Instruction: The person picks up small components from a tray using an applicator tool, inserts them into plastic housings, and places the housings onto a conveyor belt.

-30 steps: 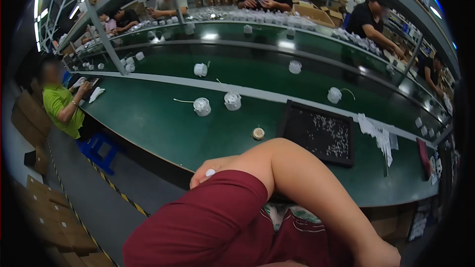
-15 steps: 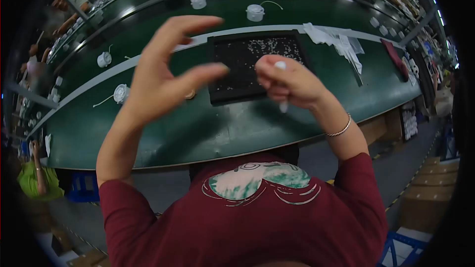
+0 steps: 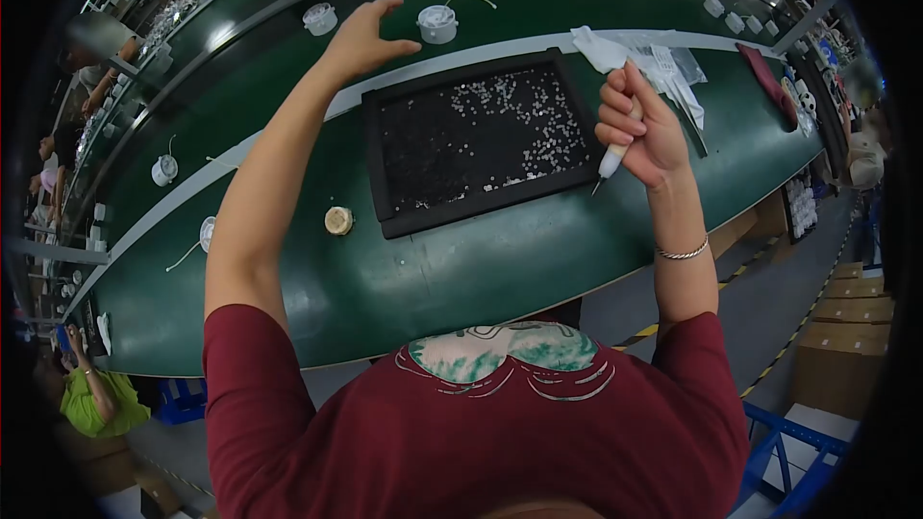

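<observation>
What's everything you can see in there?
Table: one, green, across the middle
Tray: one, black, on the table
Tiny pieces: many, pale, in the tray
Round item: one, tan, left of the tray
Round parts: several, white, beyond and beside the tray
Crumpled material: one heap, white, right of the tray
Maroon object: one, maroon, table's right end
Boxes: several, brown, right and lower left
Stools: two, blue, lower corners
Co-worker: one, lime-green top, lower left
Distant things: too blurry to count
Pen-like tool: one, white, in the right hand
Bracelet: one, silver, right wrist
Shirt: one, maroon, bottom
Left hand: one, open, by a round part
Right hand: one, closed around the tool
</observation>
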`<state>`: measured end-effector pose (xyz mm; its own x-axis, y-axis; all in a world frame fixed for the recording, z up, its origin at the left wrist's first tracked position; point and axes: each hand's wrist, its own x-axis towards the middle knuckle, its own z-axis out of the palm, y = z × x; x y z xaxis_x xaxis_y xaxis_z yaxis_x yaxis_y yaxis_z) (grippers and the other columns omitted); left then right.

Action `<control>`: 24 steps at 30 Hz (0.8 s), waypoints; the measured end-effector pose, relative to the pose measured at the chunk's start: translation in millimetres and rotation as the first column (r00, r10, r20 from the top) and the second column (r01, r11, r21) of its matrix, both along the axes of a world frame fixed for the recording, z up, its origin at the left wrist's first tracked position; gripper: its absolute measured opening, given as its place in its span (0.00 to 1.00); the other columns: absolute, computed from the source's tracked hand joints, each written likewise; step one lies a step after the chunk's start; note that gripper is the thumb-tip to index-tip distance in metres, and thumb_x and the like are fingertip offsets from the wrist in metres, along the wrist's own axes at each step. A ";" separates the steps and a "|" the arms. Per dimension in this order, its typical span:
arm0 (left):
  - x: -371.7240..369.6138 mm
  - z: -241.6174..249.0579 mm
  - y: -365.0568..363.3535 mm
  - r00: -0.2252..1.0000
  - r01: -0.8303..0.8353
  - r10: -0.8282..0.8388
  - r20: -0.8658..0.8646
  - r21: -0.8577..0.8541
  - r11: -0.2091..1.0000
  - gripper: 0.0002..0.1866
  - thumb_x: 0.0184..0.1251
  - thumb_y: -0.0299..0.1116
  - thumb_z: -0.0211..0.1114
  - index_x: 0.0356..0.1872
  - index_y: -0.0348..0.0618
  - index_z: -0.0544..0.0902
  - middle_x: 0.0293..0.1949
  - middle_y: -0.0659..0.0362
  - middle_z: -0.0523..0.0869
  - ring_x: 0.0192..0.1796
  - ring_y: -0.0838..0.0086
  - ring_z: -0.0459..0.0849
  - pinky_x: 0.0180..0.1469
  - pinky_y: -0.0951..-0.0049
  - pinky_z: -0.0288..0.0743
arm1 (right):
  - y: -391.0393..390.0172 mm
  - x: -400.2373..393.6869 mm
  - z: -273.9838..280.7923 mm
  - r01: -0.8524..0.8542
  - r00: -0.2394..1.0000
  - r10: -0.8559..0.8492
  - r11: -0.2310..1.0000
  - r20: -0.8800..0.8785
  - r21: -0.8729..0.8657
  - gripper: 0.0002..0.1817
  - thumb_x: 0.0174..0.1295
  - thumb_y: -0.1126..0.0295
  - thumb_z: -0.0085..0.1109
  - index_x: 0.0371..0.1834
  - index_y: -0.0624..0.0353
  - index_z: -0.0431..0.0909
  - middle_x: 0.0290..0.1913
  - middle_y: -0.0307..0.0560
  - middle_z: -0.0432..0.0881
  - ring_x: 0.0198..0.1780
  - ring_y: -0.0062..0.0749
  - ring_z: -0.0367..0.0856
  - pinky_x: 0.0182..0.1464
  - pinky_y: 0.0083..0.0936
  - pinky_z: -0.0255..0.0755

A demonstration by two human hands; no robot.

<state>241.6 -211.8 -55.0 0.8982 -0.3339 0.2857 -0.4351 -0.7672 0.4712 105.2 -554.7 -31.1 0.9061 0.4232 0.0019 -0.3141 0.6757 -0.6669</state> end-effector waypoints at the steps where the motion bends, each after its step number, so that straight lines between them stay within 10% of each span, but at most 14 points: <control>1: 14.2 -6.5 -8.9 1.000 0.017 -0.017 0.017 0.024 1.000 0.43 0.44 0.49 0.74 0.63 0.42 0.69 0.58 0.43 0.74 0.61 0.53 0.72 0.62 0.62 0.67 | -0.4 2.3 -0.4 -0.002 1.000 0.002 1.000 0.003 0.030 0.15 0.75 0.59 0.36 0.34 0.56 0.64 0.23 0.30 0.59 0.17 0.09 0.54 0.20 0.09 0.52; 10: 66.1 -45.1 -21.1 0.996 0.062 -0.066 0.053 0.057 0.996 0.31 0.46 0.42 0.71 0.55 0.44 0.76 0.48 0.46 0.81 0.53 0.55 0.79 0.55 0.64 0.71 | -8.2 21.2 -4.5 0.007 0.991 -0.028 0.987 0.130 0.159 0.13 0.74 0.61 0.39 0.39 0.58 0.68 0.26 0.32 0.61 0.23 0.12 0.58 0.28 0.14 0.56; 24: -150.1 -18.7 58.0 0.936 -0.294 0.296 -0.190 0.039 0.955 0.34 0.54 0.42 0.69 0.62 0.39 0.71 0.52 0.46 0.76 0.56 0.56 0.75 0.56 0.64 0.69 | 68.8 45.5 -26.2 0.501 0.820 -0.391 0.843 0.418 -0.196 0.13 0.70 0.61 0.50 0.31 0.58 0.70 0.23 0.32 0.66 0.22 0.16 0.61 0.25 0.16 0.58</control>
<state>91.5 -153.8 -73.6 0.9942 -0.0478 0.0962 -0.0908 -0.8525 0.5148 150.7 -485.9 -57.3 0.9546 0.0033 0.2978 0.2652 0.4452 -0.8552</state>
